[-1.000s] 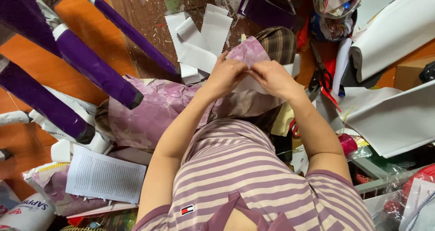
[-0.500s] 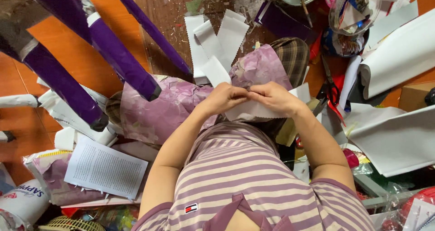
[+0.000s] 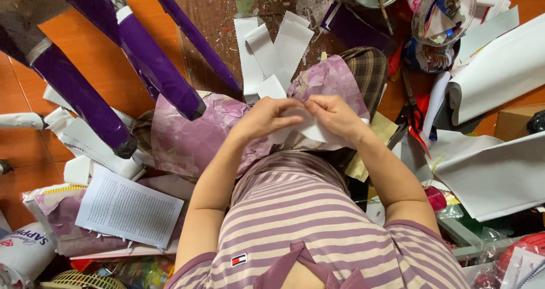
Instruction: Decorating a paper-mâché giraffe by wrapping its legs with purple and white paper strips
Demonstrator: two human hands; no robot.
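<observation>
Both hands, left [image 3: 267, 117] and right [image 3: 335, 114], pinch one thin white paper scrap [image 3: 309, 131], its lower edge ragged. Beneath lies a crumpled mauve papier-mâché form [image 3: 193, 136]. Flat white strips [image 3: 272, 48] fan out beyond.

head camera, looking straight down, close above hands [image 3: 301, 116]

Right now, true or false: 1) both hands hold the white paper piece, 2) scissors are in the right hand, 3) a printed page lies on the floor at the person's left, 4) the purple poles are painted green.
1) True: the left hand and right hand both pinch the white paper piece.
2) False: the scissors lie on the floor, apart from the right hand.
3) True: the printed page lies there.
4) False: the poles are purple with white bands.
</observation>
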